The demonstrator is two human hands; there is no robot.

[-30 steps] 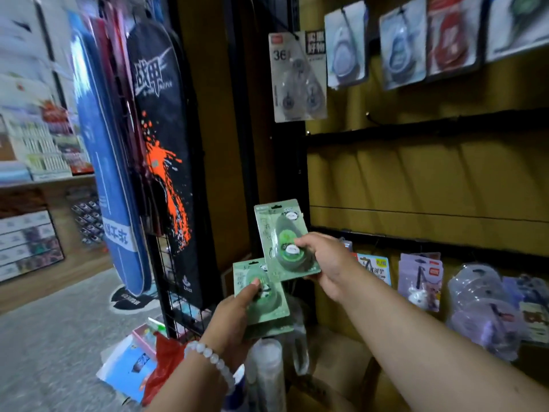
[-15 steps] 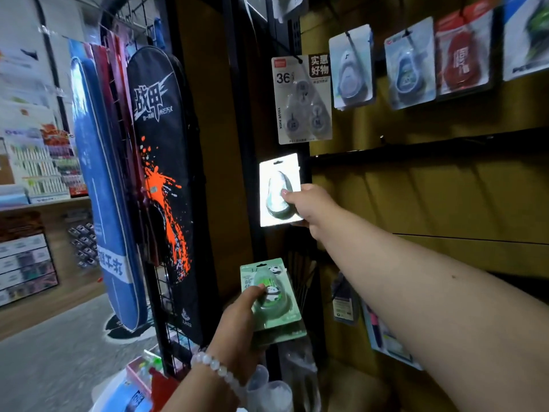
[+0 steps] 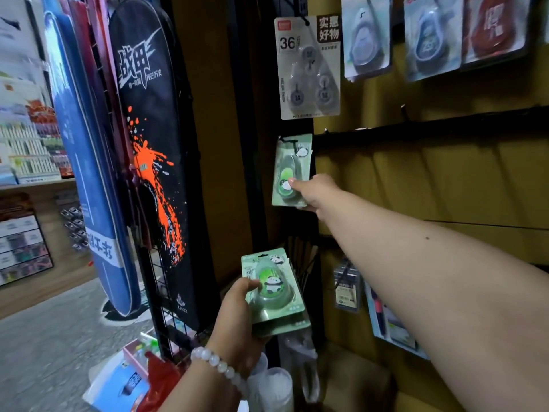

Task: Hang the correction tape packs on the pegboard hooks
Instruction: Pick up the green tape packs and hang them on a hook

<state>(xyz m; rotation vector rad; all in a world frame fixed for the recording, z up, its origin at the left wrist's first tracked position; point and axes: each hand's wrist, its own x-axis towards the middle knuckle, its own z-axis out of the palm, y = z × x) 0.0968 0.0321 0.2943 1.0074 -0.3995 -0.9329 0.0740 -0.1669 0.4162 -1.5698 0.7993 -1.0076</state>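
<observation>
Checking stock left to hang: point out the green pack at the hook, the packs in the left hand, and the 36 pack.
green pack at the hook (image 3: 289,162), head view, upper card
packs in the left hand (image 3: 274,288), head view, blister front
36 pack (image 3: 309,69), head view, card middle

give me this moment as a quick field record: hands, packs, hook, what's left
right hand: right hand pinches the lower edge of a green pack, arm stretched to the board
raised pack: top hole at a black hook; fully seated or not, cannot tell
left hand: left hand grips a stack of green panda packs, held low
above: white 36 pack already hanging
left to do: the stack is not yet hung
</observation>
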